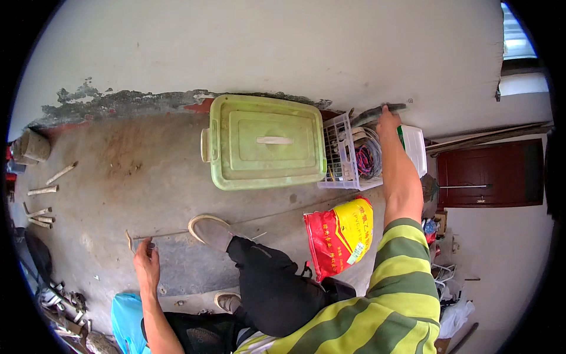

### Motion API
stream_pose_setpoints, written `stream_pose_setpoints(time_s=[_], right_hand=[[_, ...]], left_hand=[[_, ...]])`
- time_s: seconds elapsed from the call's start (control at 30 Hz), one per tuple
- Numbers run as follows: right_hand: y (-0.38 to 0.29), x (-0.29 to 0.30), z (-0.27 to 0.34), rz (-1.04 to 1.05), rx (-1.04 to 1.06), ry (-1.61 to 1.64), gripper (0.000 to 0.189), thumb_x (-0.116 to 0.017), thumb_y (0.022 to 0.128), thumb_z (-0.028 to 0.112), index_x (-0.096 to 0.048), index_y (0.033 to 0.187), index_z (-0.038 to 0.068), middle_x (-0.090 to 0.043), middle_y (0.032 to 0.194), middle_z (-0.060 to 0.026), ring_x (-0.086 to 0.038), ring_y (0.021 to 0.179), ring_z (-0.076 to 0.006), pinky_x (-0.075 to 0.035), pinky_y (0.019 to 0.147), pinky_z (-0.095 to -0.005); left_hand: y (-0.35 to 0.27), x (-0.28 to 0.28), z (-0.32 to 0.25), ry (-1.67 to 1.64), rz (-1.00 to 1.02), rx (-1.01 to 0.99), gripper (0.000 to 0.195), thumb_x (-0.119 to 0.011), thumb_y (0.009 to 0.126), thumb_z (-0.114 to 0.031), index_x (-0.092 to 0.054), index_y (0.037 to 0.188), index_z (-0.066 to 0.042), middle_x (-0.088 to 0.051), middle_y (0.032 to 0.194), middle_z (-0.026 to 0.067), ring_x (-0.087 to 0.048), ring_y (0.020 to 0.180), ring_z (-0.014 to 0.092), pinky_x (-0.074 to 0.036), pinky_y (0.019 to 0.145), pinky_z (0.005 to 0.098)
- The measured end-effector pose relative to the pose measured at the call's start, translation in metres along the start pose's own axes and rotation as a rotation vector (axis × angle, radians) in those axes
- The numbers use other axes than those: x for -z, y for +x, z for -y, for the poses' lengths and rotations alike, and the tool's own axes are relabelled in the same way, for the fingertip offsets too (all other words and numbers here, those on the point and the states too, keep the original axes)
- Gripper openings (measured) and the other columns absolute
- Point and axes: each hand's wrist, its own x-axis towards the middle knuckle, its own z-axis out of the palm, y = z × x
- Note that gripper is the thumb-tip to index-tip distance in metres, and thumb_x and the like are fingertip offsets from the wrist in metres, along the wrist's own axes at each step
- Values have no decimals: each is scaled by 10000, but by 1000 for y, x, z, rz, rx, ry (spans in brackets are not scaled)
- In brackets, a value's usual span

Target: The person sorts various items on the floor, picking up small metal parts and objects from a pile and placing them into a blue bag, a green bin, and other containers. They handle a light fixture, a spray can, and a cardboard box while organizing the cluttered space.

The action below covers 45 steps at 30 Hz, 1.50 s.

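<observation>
My right hand (389,120) reaches out over a clear plastic basket (349,150), its fingers on a long dark object (371,114) beside the wall. That object's exact kind is unclear. Coiled grey cable (373,150) and a bundle of red and blue wire (365,161) lie in the basket, partly hidden by my forearm. My left hand (147,263) hangs over the floor with its fingers loosely bent and apart, and nothing plainly in it. Close to its fingertips is a thin curved tan piece (129,241); whether they touch, I cannot tell.
Left of the basket stands a green lidded storage box (267,141), and right of it a white container (413,148). A red and yellow printed sack (338,236) stands near my leg. Cut branches (42,190) lie far left, and a blue bag (128,318) sits below.
</observation>
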Motion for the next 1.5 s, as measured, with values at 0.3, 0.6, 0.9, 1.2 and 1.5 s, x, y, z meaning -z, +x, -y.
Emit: stream_pose_setpoints(time_s=[0.3, 0.6, 0.9, 1.2, 1.5], right_hand=[[-39, -27, -12, -106, 319, -258, 574, -641, 852, -18, -380, 1355, -108, -517, 1342, -284, -533, 1234, -376, -433, 1024, -426], [-35, -49, -23, 401, -54, -1378, 559, -702, 841, 233, -492, 1288, -30, -551, 1304, -280, -577, 1182, -377, -490, 966, -435], [-85, -29, -121, 133, 124, -695, 579, -643, 828, 87, -436, 1338, -89, -517, 1313, -306, -504, 1233, -417, -400, 1058, -445], [-389, -13, 21, 803, 869, -463, 452, -641, 804, -41, -551, 1247, -21, -565, 1296, -182, -496, 1260, -339, -342, 1097, -420], [-566, -85, -36, 2305, 662, -893, 222, -648, 898, 240, -697, 885, 25, -675, 838, -205, -665, 825, -384, -512, 740, -436]], left_hand=[[-5, 4, 1, 10, -1, 21, 332, -595, 838, 21, -618, 1169, 35, -667, 925, 159, -628, 754, 228, -512, 712, 335], [-15, 11, 3, 76, 40, 80, 326, -588, 847, 25, -607, 1172, 41, -670, 960, 172, -650, 848, 245, -519, 773, 347], [-25, 12, -34, 110, 42, -18, 347, -630, 816, 18, -615, 1162, 18, -662, 1001, 194, -663, 847, 308, -524, 778, 394], [-71, 42, -53, 374, 134, -38, 446, -646, 836, -134, -565, 1268, -57, -629, 1185, 189, -598, 1112, 365, -502, 947, 435], [-100, 37, -72, 418, 195, 34, 355, -601, 803, -100, -569, 1155, -68, -618, 1001, 102, -616, 964, 268, -474, 790, 373]])
